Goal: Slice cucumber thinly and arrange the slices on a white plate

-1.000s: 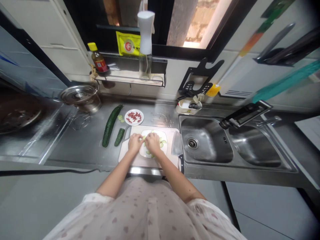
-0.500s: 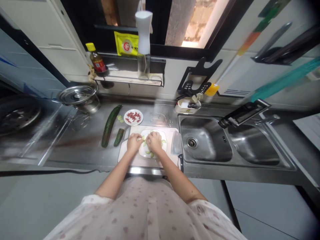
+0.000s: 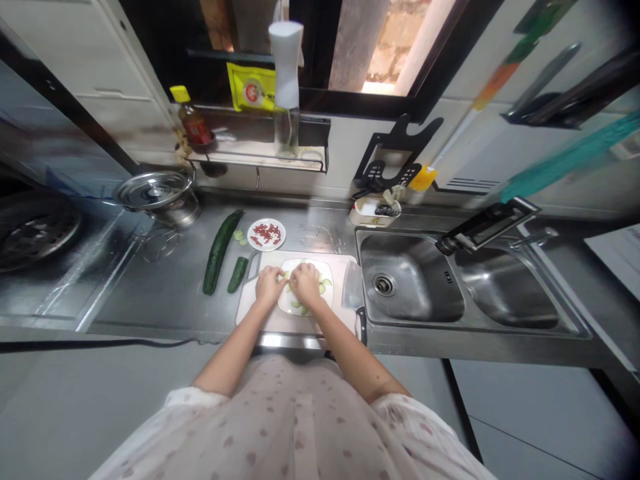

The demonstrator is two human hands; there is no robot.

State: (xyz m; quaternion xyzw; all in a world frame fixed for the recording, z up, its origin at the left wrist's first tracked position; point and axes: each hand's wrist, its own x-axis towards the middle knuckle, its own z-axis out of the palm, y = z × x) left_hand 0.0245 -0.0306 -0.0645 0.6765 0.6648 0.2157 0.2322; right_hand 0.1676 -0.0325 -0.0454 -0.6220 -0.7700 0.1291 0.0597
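A white plate (image 3: 317,308) lies on the pale cutting board (image 3: 255,319) with green cucumber slices (image 3: 300,307) on it. Over the plate's left rim, my left hand (image 3: 270,285) has its fingers pinched together around something I cannot make out. My right hand (image 3: 305,281) is above the upper middle of the plate, fingers curled downward, close beside the left fingertips. What it grips is hidden beneath it. A knife with a black handle (image 3: 362,325) rests on the board's right side, its blade pointing away from me.
Left of the board lie a long cucumber (image 3: 218,257) and a cut piece (image 3: 237,275). Behind is a small plate of red bits (image 3: 256,245). A steel pot (image 3: 175,208) stands back left, the double sink (image 3: 415,283) right, and a utensil holder (image 3: 373,219) behind.
My right hand has shifted slightly left, nearer the left fingertips. My left hand has hardly moved and stays pinched.
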